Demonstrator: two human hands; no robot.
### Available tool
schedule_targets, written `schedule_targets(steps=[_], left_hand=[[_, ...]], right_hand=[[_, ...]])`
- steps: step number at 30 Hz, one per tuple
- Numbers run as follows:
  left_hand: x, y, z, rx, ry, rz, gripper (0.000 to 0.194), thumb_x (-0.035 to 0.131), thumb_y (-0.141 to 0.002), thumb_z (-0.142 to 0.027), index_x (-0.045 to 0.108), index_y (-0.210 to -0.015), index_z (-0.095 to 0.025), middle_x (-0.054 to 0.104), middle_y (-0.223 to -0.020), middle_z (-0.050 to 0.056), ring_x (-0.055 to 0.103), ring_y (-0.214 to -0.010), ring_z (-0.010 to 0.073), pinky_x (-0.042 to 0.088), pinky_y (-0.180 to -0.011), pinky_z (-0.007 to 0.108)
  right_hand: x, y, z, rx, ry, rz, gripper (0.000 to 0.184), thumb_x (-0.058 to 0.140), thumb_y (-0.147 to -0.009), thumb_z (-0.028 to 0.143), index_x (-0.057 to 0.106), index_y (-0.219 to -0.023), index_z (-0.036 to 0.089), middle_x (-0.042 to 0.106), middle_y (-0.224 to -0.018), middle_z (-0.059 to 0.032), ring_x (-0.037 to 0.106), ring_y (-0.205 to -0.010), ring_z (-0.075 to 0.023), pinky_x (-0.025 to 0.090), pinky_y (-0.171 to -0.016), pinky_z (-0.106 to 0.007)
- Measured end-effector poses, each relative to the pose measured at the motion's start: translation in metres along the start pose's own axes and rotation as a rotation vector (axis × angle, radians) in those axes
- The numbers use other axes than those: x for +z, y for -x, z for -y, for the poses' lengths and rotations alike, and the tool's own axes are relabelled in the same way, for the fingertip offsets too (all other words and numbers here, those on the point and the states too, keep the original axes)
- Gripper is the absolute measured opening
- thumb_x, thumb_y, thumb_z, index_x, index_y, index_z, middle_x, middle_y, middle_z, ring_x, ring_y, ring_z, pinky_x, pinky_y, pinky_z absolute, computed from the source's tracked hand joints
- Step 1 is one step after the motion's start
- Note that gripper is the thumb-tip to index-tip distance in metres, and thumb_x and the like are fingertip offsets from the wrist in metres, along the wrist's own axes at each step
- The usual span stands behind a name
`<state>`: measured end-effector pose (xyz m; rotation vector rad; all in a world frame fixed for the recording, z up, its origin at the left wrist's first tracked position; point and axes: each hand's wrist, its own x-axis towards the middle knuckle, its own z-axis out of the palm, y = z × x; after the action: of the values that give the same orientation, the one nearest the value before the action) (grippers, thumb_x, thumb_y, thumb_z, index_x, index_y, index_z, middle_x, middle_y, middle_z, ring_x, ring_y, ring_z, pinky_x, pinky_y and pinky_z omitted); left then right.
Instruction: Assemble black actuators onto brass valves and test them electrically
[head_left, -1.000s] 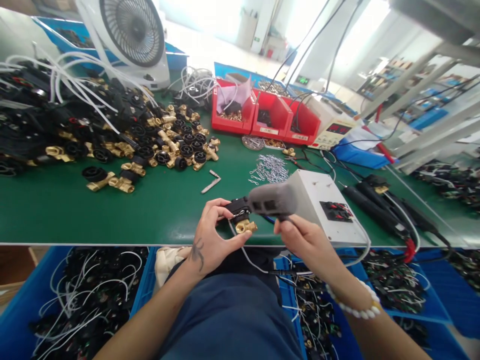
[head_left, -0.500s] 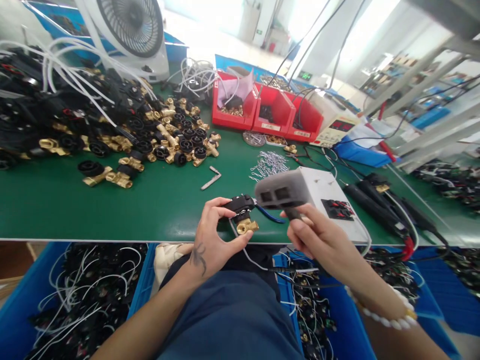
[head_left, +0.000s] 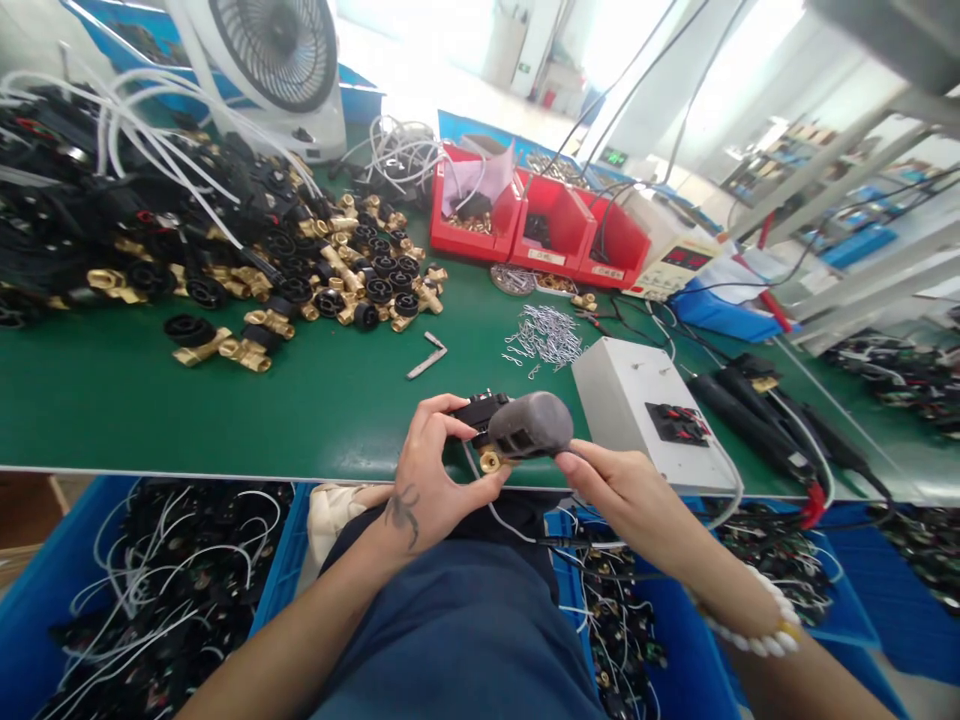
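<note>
My left hand [head_left: 442, 465] is closed around a brass valve [head_left: 491, 459] with a black plastic housing on top, held at the table's front edge. My right hand [head_left: 615, 485] grips a grey mallet [head_left: 534, 422] whose rounded head has rectangular recesses in its side. The mallet head overlaps the black housing [head_left: 480, 410] and hides part of it. Whether the two touch, I cannot tell. A thin grey cable hangs from the valve unit. Beyond my hands lies a pile of small metal clips [head_left: 551, 335], with a small L-shaped metal piece [head_left: 427, 357] to its left.
A heap of brass valves [head_left: 345, 270] and black housings covers the back left, near a white fan [head_left: 277, 60]. Red bins [head_left: 551, 240] stand at the back. A white box with switches [head_left: 637, 400] and black electric screwdrivers [head_left: 757, 420] are on the right. Blue crates [head_left: 281, 560] sit below.
My right hand has brought the mallet left and down, so its head now covers part of the valve unit. My left hand keeps its hold. The view has shifted slightly.
</note>
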<state>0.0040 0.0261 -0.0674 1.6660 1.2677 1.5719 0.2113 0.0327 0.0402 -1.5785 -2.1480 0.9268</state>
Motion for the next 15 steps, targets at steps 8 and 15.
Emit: schedule_targets(steps=[8,15], left_hand=[[-0.0005,-0.0009,0.0009,0.019,-0.015,0.002,0.036,0.082,-0.072,-0.023,0.054,-0.095,-0.02,0.059,-0.122,0.012,0.062,-0.116,0.0269,0.056,-0.097,0.048],[-0.0004,-0.0008,0.0014,0.025,-0.018,-0.004,0.035,0.081,-0.072,-0.023,0.054,-0.095,-0.02,0.059,-0.121,0.012,0.061,-0.116,0.0271,0.054,-0.099,0.048]], right_hand=[[-0.0009,-0.0028,-0.0083,0.076,-0.237,0.027,0.072,0.037,-0.09,0.085,0.047,-0.062,0.02,0.036,-0.049,0.004,0.029,-0.044,-0.0078,0.021,-0.041,-0.024],[-0.0095,-0.0071,-0.0067,0.073,-0.293,0.047,0.074,0.033,-0.089,0.088,0.041,-0.058,0.021,0.031,-0.045,0.0045,0.025,-0.04,-0.007,0.017,-0.04,-0.025]])
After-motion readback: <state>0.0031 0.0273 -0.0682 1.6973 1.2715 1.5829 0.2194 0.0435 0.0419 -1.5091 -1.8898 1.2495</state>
